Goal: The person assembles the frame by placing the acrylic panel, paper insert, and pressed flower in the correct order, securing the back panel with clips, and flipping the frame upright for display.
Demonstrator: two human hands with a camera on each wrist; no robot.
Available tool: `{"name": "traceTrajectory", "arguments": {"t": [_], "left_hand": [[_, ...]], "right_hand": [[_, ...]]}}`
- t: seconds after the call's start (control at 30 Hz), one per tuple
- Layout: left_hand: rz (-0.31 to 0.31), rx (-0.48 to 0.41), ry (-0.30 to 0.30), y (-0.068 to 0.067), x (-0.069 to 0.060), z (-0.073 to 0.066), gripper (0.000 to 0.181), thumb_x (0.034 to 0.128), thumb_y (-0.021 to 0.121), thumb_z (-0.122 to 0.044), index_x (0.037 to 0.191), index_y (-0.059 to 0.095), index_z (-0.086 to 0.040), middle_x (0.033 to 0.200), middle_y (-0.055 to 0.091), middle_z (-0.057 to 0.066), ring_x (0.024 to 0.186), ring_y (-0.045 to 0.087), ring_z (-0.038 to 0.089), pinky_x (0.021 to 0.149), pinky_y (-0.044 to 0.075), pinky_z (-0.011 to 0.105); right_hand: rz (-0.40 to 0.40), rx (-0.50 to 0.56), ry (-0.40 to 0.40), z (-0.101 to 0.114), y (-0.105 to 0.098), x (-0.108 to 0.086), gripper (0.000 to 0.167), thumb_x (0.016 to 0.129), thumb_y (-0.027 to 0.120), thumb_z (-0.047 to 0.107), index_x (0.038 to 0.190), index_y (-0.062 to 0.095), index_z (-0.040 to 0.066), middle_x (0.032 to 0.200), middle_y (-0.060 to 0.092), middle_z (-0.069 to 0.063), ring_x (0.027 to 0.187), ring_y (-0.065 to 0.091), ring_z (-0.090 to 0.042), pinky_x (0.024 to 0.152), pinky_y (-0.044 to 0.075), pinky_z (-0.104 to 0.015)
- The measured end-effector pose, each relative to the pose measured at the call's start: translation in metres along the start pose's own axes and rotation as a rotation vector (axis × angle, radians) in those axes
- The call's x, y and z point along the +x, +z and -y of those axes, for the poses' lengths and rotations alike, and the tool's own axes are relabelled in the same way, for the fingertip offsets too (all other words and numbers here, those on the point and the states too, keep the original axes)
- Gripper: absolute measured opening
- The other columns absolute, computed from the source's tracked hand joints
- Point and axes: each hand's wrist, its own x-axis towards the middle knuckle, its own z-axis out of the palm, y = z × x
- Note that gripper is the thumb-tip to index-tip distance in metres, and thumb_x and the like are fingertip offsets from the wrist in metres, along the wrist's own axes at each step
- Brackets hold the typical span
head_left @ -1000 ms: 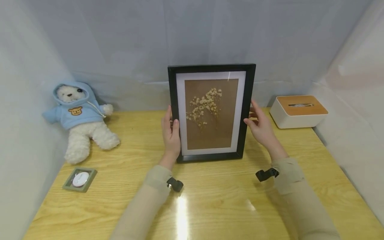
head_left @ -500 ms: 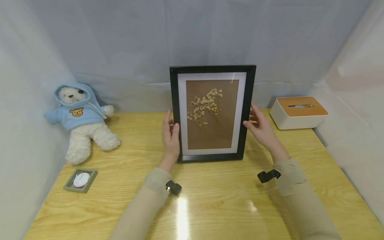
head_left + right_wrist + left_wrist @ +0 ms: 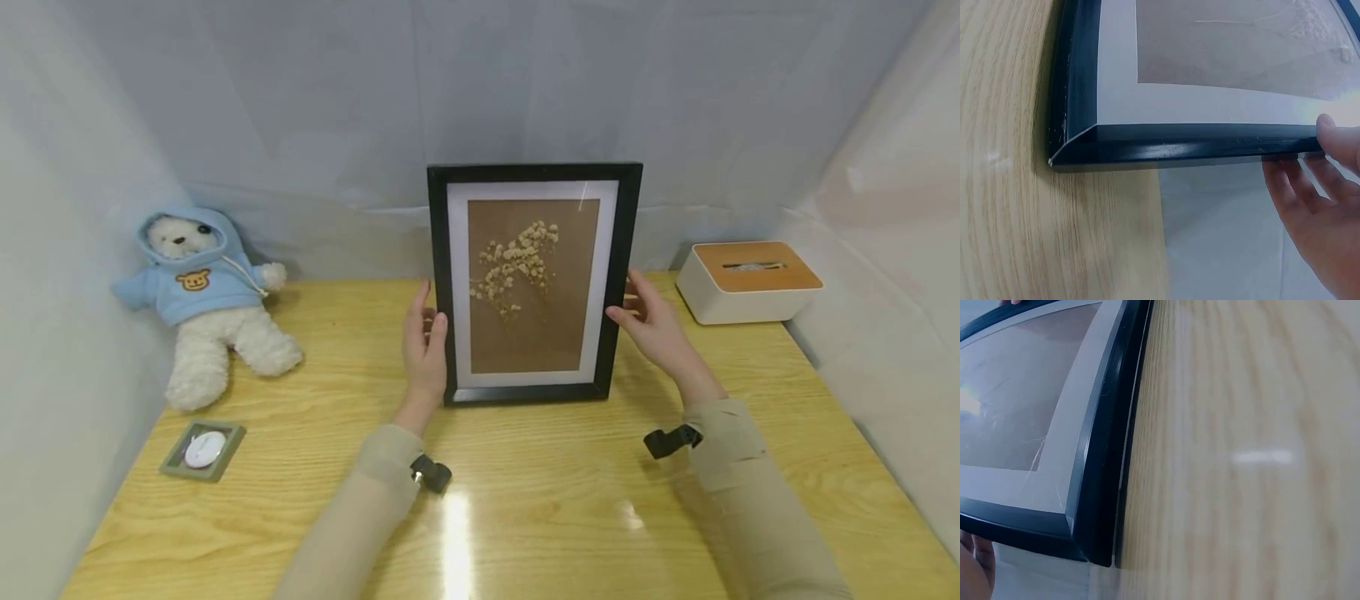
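A black picture frame point(image 3: 534, 392) with a white mat and dried flowers on brown stands upright on the table, its lower edge on the wood. At its left side, my left hand point(image 3: 425, 354) holds the edge, thumb near the front and fingers partly hidden. Opposite, my right hand point(image 3: 660, 333) grips the right side with the thumb on the front. The right wrist view shows this right hand point(image 3: 1329, 200) with its fingers reaching behind the black border. Only a little of the left hand point(image 3: 974, 569) appears in the left wrist view, beside the frame's lower side.
On the left a white teddy bear point(image 3: 206, 287) in a blue hoodie leans at the back wall. Before it lies a small green-framed case point(image 3: 202, 450) with a white disc. A tissue box point(image 3: 750, 279) with a wooden lid stands at back right.
The picture frame has shifted slightly right and stays upright. Both hands have slid a little lower along its sides.
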Motion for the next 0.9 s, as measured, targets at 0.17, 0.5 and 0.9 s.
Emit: {"name": "traceTrajectory", "arguments": {"t": [0.17, 0.5, 0.9], "left_hand": [[0.009, 0.014, 0.01, -0.002, 0.0, 0.0, 0.044, 0.0935, 0.047, 0.002, 0.137, 0.041, 0.009, 0.089, 0.05, 0.022, 0.083, 0.044, 0.011, 0.067, 0.038, 0.019], [0.004, -0.022, 0.047, -0.01, -0.002, 0.002, 0.044, 0.0927, 0.047, 0.005, 0.136, 0.04, 0.01, 0.083, 0.045, -0.003, 0.075, 0.041, 0.006, 0.065, 0.037, 0.019], [-0.008, -0.099, 0.054, -0.017, 0.0, 0.002, 0.049, 0.0916, 0.043, 0.004, 0.139, 0.032, 0.011, 0.087, 0.045, -0.002, 0.078, 0.044, 0.007, 0.071, 0.039, 0.02]], "right_hand": [[-0.014, -0.006, -0.034, -0.012, 0.002, 0.003, 0.066, 0.092, 0.061, 0.002, 0.149, 0.026, -0.001, 0.131, 0.048, -0.029, 0.108, 0.054, -0.041, 0.084, 0.044, -0.018], [0.052, -0.026, -0.029, -0.012, 0.004, 0.001, 0.071, 0.091, 0.062, 0.003, 0.15, 0.023, 0.001, 0.137, 0.045, -0.029, 0.111, 0.055, -0.041, 0.083, 0.044, -0.012], [0.083, -0.021, 0.013, -0.013, 0.003, 0.0, 0.074, 0.093, 0.063, 0.009, 0.151, 0.018, 0.0, 0.135, 0.046, -0.031, 0.113, 0.053, -0.041, 0.095, 0.043, -0.053]]}}
